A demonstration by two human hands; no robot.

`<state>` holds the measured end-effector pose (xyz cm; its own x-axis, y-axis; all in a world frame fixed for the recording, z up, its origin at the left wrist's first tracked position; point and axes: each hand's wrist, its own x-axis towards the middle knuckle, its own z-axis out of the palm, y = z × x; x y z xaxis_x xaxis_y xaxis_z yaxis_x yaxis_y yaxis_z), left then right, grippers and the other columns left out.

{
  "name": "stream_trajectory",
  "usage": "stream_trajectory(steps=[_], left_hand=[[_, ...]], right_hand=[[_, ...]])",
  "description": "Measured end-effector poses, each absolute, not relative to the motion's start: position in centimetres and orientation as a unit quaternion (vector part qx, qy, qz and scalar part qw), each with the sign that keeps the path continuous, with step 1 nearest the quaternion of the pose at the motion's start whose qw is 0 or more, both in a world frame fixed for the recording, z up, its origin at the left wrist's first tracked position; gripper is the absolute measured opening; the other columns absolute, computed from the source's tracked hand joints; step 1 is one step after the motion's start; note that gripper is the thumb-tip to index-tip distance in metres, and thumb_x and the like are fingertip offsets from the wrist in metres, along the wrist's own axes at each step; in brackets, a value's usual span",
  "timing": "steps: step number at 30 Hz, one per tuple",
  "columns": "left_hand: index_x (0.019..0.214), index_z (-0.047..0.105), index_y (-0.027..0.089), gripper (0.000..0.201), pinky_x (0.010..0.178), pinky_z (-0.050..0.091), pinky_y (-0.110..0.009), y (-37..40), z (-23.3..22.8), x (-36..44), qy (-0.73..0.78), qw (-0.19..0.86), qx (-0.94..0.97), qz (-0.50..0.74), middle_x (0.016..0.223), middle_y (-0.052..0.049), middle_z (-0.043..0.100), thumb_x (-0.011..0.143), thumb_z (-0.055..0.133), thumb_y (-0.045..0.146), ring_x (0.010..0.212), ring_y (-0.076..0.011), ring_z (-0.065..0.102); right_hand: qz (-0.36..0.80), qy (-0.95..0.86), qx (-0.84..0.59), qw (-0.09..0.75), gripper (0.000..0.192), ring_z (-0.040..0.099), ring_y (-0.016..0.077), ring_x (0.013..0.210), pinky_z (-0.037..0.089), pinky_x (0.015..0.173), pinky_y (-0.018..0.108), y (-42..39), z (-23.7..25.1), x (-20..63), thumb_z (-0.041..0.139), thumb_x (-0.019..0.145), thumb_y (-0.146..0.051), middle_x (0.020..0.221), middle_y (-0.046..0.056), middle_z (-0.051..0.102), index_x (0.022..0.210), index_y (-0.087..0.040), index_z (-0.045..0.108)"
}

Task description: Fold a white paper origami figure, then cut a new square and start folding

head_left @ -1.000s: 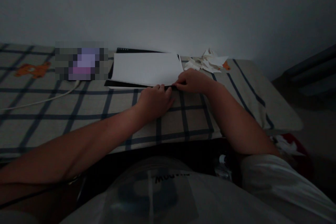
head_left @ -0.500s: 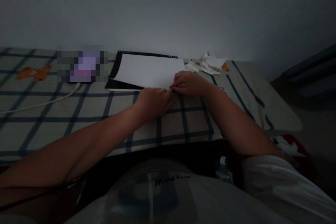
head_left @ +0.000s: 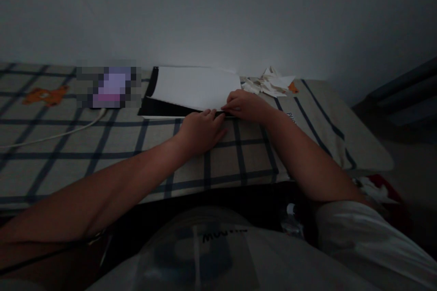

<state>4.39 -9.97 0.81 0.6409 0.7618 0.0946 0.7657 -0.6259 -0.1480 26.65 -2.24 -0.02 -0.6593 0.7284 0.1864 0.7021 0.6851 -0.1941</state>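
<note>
Nearest, the person's torso fills the lower edge of the view in a pale shirt with dark lettering, too dim to read. Both bare forearms reach forward from it across a table covered by a checked cloth, beige with dark blue lines.

The left hand lies palm down on the cloth, fingers loosely extended and not clenched, the fingertips touching the near edge of a white paper sheet. It grasps nothing. The right hand sits just beside it, to the right, fingers curled down onto the sheet's near right corner. Whether it pinches the corner or merely presses it cannot be told in the low light.

The sheet is plain white, rectangular and unmarked on its visible face. It lies near the middle of the table toward the far edge, on top of a black pad that shows as a dark band along the sheet's left and near sides. The sheet's near edge appears slightly raised above the pad.

To the left, a pale cable curves across the cloth toward a blurred-out object. An orange cartoon figure is printed on the cloth further left. Right of the sheet, near the far edge, lies a heap of crumpled paper scraps. Behind everything stands a bare grey wall.
</note>
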Motion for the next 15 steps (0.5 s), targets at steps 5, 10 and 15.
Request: stream_trajectory(steps=[5,10,15], left_hand=[[0.153,0.062,0.011,0.053,0.099,0.057,-0.045,-9.9,0.7,4.4,-0.423,0.079,-0.903,-0.009,0.156,-0.021,0.065,0.114,0.044,0.043,0.137,-0.0355,0.068],[0.152,0.063,0.012,0.053,0.103,0.057,-0.048,-10.1,0.7,4.5,-0.432,0.072,-0.899,-0.019,0.154,-0.022,0.066,0.113,0.046,0.043,0.136,-0.0369,0.069],[0.155,0.061,0.012,0.055,0.097,0.056,-0.046,-10.2,0.8,4.6,-0.454,0.081,-0.887,-0.027,0.144,-0.022,0.072,0.111,0.048,0.044,0.128,-0.0359,0.073]], right_hand=[[0.034,-0.911,-0.395,0.115,0.029,0.062,0.0242,0.104,0.042,0.086,0.035,-2.9,0.4,26.1,0.062,0.100,-0.021,0.111,0.012,0.076,0.116,-0.019,0.086],[0.013,-0.911,-0.404,0.079,0.027,0.061,0.0251,0.104,0.042,0.084,0.034,-3.6,0.8,25.3,0.061,0.098,-0.020,0.111,0.014,0.076,0.109,-0.016,0.086],[0.009,-0.907,-0.418,0.048,0.026,0.061,0.0239,0.103,0.042,0.084,0.034,-3.8,1.3,25.1,0.060,0.099,-0.018,0.112,0.014,0.076,0.105,-0.015,0.085]])
